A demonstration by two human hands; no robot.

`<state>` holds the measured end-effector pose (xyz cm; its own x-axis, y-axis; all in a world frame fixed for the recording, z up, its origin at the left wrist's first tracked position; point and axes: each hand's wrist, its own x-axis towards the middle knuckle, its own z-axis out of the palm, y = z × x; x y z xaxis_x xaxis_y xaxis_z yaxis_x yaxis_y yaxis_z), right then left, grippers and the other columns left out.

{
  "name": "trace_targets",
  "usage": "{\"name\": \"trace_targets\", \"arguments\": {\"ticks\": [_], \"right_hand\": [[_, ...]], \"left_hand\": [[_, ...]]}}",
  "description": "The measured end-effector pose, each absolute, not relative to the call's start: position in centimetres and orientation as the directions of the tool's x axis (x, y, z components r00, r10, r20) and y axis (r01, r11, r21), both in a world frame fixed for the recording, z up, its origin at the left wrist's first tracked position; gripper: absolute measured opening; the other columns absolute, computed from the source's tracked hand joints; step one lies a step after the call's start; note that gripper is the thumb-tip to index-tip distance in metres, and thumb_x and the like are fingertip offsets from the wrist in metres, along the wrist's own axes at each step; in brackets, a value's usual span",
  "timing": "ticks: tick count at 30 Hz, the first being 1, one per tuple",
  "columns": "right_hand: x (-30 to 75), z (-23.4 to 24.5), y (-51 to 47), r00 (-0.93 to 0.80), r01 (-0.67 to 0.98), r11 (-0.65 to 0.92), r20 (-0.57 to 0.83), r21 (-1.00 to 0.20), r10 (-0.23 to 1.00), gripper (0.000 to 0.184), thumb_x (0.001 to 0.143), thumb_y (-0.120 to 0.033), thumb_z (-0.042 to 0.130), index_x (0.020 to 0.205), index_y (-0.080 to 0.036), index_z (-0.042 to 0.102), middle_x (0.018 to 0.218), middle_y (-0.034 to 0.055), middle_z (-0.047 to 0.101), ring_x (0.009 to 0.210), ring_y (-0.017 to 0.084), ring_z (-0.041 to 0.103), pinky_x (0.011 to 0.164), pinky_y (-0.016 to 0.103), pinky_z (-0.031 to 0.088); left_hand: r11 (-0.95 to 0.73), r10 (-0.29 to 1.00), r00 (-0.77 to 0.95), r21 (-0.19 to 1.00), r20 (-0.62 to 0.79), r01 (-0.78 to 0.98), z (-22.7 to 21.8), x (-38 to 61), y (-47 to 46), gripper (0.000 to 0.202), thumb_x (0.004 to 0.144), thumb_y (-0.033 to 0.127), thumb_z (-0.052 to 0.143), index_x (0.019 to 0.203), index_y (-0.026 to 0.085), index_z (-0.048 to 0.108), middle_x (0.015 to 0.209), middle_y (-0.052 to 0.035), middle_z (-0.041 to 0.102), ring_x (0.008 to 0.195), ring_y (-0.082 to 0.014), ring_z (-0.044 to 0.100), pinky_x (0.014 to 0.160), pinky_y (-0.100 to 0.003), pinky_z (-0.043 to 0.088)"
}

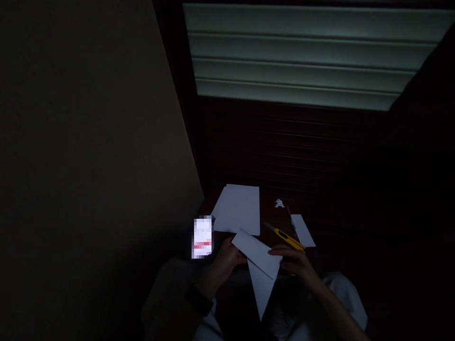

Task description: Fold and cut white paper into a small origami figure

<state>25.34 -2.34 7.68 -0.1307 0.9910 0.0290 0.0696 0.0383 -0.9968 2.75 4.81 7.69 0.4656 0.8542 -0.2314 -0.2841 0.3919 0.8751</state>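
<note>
Between my two hands is a folded sheet of white paper (256, 253), with a flat rectangular upper part and a pointed triangular part hanging toward my lap. My left hand (230, 254) is closed on the paper's left corner, its fingers partly hidden under the sheet. At the opposite end, my right hand (294, 261) pinches the right corner, the fingers lying on top and the thumb out of sight beneath. A yellow utility knife (284, 237) lies on the dark table just beyond my right hand.
A stack of white paper (239, 208) lies at the back left of the table. To its right are a small folded paper figure (279, 203), a dark pen (292, 220) and a white paper strip (303, 230). A lit phone (202, 237), its screen blurred, is at the left.
</note>
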Motion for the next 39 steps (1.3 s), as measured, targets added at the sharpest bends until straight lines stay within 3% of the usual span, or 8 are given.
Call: {"name": "trace_targets", "arguments": {"ticks": [5,8,11,17,22,26,31,39], "right_hand": [[24.3,7.7,-2.4,0.026,0.013,-0.035,-0.035,-0.999,0.999,0.026,0.079,-0.039,0.056,0.090,-0.018,0.068,0.085,0.0054,0.065,0.080,0.020,0.058,0.067,0.028,0.044],[23.3,7.2,-2.2,0.044,0.055,-0.077,-0.075,-0.996,0.996,0.029,0.076,-0.043,0.063,0.088,-0.017,0.063,0.067,-0.0003,0.058,0.059,0.013,0.051,0.052,0.021,0.036],[22.7,6.8,-2.0,0.001,0.149,-0.144,-0.145,-0.978,0.989,0.033,0.073,-0.046,0.065,0.068,-0.014,0.061,0.054,-0.0031,0.050,0.049,0.008,0.040,0.044,0.020,0.027],[22.0,6.8,-1.8,0.235,0.064,-0.146,-0.128,-0.987,0.964,0.037,0.069,-0.046,0.069,0.055,-0.015,0.055,0.047,-0.0065,0.038,0.044,0.007,0.031,0.043,0.021,0.023],[21.6,6.9,-2.0,0.251,-0.019,-0.131,-0.132,-0.991,0.959,0.029,0.068,-0.044,0.071,0.064,-0.016,0.065,0.054,-0.0030,0.055,0.051,0.011,0.045,0.048,0.022,0.033],[21.9,7.1,-2.0,0.178,-0.106,-0.156,-0.173,-0.982,0.969,0.028,0.067,-0.043,0.073,0.073,-0.016,0.069,0.066,0.0009,0.065,0.059,0.015,0.055,0.054,0.024,0.041],[22.6,7.8,-1.4,0.170,-0.114,-0.143,-0.161,-0.983,0.972,0.025,0.065,-0.039,0.075,0.071,-0.016,0.069,0.069,0.0037,0.068,0.065,0.018,0.060,0.062,0.029,0.045],[23.7,7.4,-0.1,0.194,-0.094,-0.131,-0.147,-0.987,0.970,0.028,0.060,-0.040,0.078,0.066,-0.015,0.067,0.064,0.0016,0.066,0.059,0.015,0.058,0.059,0.027,0.045]], "left_hand": [[0.378,0.835,0.502,0.897,-0.224,-0.228,7.8,3.0,4.5,0.035,0.077,0.039,0.060,0.100,0.013,0.062,0.082,-0.0098,0.068,0.073,-0.0209,0.066,0.064,-0.033,0.054],[0.365,0.821,0.524,0.915,-0.228,-0.174,7.9,3.3,4.2,0.038,0.076,0.041,0.061,0.101,0.013,0.062,0.080,-0.0094,0.068,0.070,-0.0205,0.066,0.061,-0.032,0.053],[0.370,0.824,0.513,0.913,-0.239,-0.169,8.1,3.6,4.0,0.043,0.075,0.047,0.061,0.101,0.013,0.063,0.080,-0.0094,0.068,0.071,-0.0211,0.065,0.058,-0.030,0.051],[0.490,0.762,0.582,0.842,-0.285,-0.228,8.4,3.9,3.8,0.064,0.078,0.067,0.042,0.102,0.011,0.064,0.081,-0.0115,0.069,0.072,-0.0216,0.066,0.060,-0.029,0.049],[0.290,0.814,0.557,0.946,-0.163,-0.147,7.0,4.4,3.3,0.047,0.065,0.041,0.074,0.099,0.008,0.066,0.093,-0.0131,0.069,0.083,-0.0255,0.065,0.072,-0.032,0.049],[0.214,0.795,0.589,0.976,-0.145,-0.048,6.1,4.5,3.2,0.039,0.067,0.036,0.073,0.092,0.007,0.069,0.090,-0.0127,0.070,0.080,-0.0253,0.065,0.070,-0.032,0.049],[0.170,0.739,0.664,0.985,-0.113,-0.021,7.1,4.3,3.0,0.032,0.068,0.035,0.071,0.089,0.010,0.070,0.090,-0.0099,0.071,0.082,-0.0246,0.064,0.072,-0.031,0.048],[0.266,0.642,0.719,0.957,-0.266,0.117,7.9,3.3,3.4,0.027,0.058,0.032,0.076,0.075,0.012,0.071,0.078,-0.0048,0.070,0.073,-0.0212,0.063,0.065,-0.027,0.046]]}}
